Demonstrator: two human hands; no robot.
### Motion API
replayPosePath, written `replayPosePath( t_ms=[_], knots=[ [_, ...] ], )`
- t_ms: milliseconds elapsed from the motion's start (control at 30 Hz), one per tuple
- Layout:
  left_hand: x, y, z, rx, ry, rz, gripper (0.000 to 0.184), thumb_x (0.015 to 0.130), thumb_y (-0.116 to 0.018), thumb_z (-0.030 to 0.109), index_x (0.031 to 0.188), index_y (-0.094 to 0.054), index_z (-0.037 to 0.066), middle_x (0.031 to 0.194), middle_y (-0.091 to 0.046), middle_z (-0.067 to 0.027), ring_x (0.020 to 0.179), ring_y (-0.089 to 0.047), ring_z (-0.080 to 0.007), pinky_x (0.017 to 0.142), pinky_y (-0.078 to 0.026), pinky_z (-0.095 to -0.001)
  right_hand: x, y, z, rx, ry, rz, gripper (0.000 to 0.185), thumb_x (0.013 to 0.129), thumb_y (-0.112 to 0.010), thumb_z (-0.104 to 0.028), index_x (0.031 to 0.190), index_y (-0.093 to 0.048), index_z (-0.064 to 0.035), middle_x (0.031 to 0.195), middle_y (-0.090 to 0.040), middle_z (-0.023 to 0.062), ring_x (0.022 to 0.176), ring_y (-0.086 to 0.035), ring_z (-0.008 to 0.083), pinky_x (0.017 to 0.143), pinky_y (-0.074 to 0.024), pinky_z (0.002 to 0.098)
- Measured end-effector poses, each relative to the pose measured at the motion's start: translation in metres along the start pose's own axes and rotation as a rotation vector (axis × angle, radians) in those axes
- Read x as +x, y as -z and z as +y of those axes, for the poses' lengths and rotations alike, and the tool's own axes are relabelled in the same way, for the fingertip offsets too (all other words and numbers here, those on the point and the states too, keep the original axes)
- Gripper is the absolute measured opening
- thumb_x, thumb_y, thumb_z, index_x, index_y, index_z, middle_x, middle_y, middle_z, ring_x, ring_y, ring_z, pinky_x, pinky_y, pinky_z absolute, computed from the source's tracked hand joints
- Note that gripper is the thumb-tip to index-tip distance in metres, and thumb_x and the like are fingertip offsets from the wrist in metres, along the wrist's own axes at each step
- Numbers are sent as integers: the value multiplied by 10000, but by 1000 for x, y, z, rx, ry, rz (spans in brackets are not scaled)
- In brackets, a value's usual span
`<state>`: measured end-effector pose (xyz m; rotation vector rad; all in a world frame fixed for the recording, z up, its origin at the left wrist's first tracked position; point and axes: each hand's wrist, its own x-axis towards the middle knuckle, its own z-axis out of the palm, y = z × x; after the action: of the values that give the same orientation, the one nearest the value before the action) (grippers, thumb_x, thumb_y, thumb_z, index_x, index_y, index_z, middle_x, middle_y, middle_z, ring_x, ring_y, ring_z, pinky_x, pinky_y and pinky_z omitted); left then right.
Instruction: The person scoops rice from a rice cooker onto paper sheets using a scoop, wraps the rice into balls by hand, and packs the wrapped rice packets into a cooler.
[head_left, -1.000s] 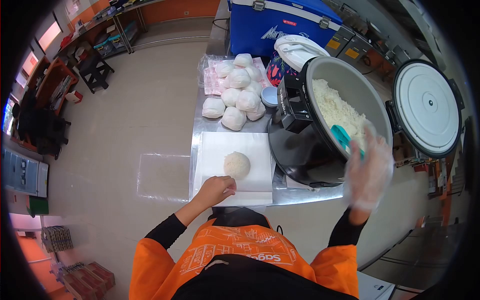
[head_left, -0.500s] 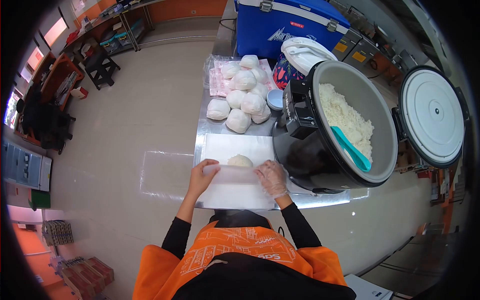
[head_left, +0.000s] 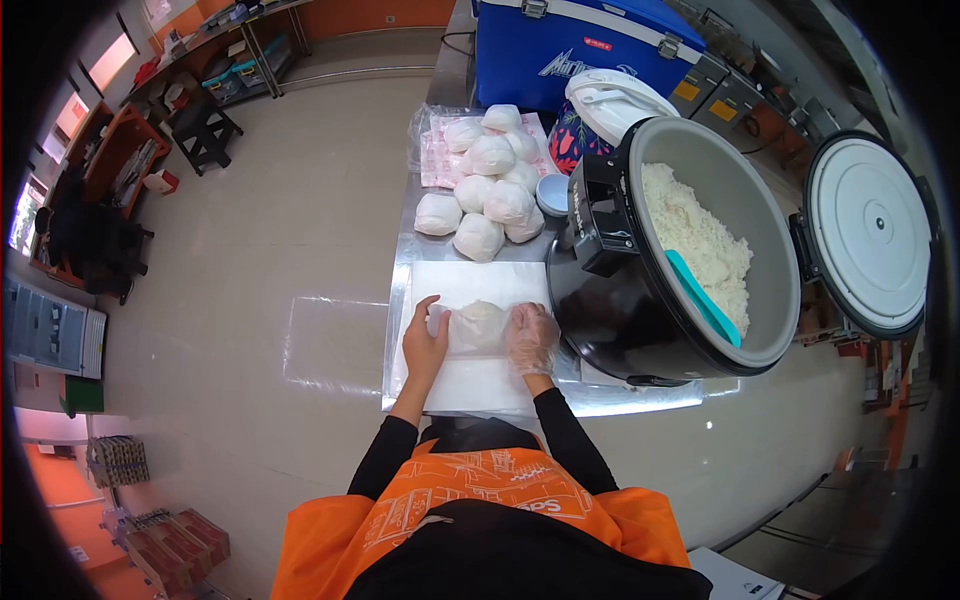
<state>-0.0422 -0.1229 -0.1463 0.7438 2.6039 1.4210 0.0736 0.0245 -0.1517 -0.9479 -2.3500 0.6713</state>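
Observation:
A mound of white rice (head_left: 480, 308) lies on a stack of white wrapping paper (head_left: 440, 282) on the steel table. The near part of the top sheet (head_left: 475, 335) is folded up over the rice, covering most of it. At the left end of this fold, my bare left hand (head_left: 426, 340) pinches the paper between thumb and fingers. My right hand (head_left: 533, 338), in a clear plastic glove, closes on the fold's right end. Beyond the stack, several round white paper-wrapped bundles (head_left: 490, 157) are piled, some on pink-printed paper (head_left: 433, 172).
Right of my hands stands a large black rice cooker (head_left: 620, 330), lid (head_left: 866, 235) open, with rice and a teal paddle (head_left: 703, 298) inside. A small bowl (head_left: 552, 195), a white-lidded floral container (head_left: 577, 140) and a blue cooler (head_left: 585, 55) stand behind.
The raised paper edge has gone over the rice and now lies against it. Both hands have moved slightly away from me, and my left hand has turned more upright.

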Motion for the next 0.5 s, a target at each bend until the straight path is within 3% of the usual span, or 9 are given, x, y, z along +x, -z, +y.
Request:
replayPosePath(
  t_ms=[33, 133, 233, 267, 367, 467, 500],
  knots=[
    [2, 0, -7, -62, -85, 54, 402, 843, -669, 204, 1188, -536, 47, 899, -667, -135, 806, -654, -247, 697, -497, -309, 2, 3, -1, 47, 11, 29, 200, 868, -579, -213, 864, -601, -14, 799, -628, 131, 764, -608, 291, 727, -472, 363],
    [-1, 11, -27, -696, 154, -76, 415, 817, -714, 129, 1182, -547, 23, 884, -666, -65, 800, -629, -128, 684, -482, -242, -12, -9, 22, 633, -172, 54, 200, 912, -581, -217, 857, -577, -24, 753, -573, 27, 734, -539, 124, 701, -442, 267],
    [-6, 31, -47, -671, 254, -312, 379, 786, -738, 64, 1130, -586, 15, 891, -652, -12, 799, -593, -64, 694, -469, -193, -29, -3, 45, 699, -144, -100, 194, 937, -574, -209, 852, -562, -35, 765, -511, -29, 758, -444, 50, 687, -403, 214],
    [-10, 36, -50, -587, 273, -363, 307, 787, -741, 83, 1063, -623, 17, 886, -645, -4, 776, -577, -51, 683, -460, -185, -33, -2, 51, 695, -172, -172, 145, 927, -586, -164, 862, -562, -37, 789, -533, -20, 773, -473, 51, 704, -415, 209],
    [-17, 41, -38, -629, 250, -374, 237, 793, -744, 122, 985, -650, 19, 835, -637, 10, 717, -550, -40, 631, -436, -188, -31, 14, 46, 770, -208, -271, 198, 902, -614, -195, 860, -576, -5, 734, -556, 29, 717, -510, 117, 694, -440, 272],
    [-18, 38, -63, -381, 175, -468, 212, 814, -726, 157, 958, -652, 21, 775, -630, 5, 683, -535, -42, 594, -420, -204, -25, 39, 36, 393, -2, -222, 222, 888, -640, -205, 852, -577, 5, 753, -582, 42, 720, -525, 120, 688, -445, 279],
    [-17, 38, -61, -416, 164, -436, 213, 824, -717, 175, 953, -651, 20, 759, -626, 4, 676, -530, -42, 585, -417, -207, -25, 35, 39, 437, -53, -178, 231, 885, -641, -216, 857, -578, 4, 756, -590, 57, 718, -538, 132, 686, -449, 288]
  ],
)
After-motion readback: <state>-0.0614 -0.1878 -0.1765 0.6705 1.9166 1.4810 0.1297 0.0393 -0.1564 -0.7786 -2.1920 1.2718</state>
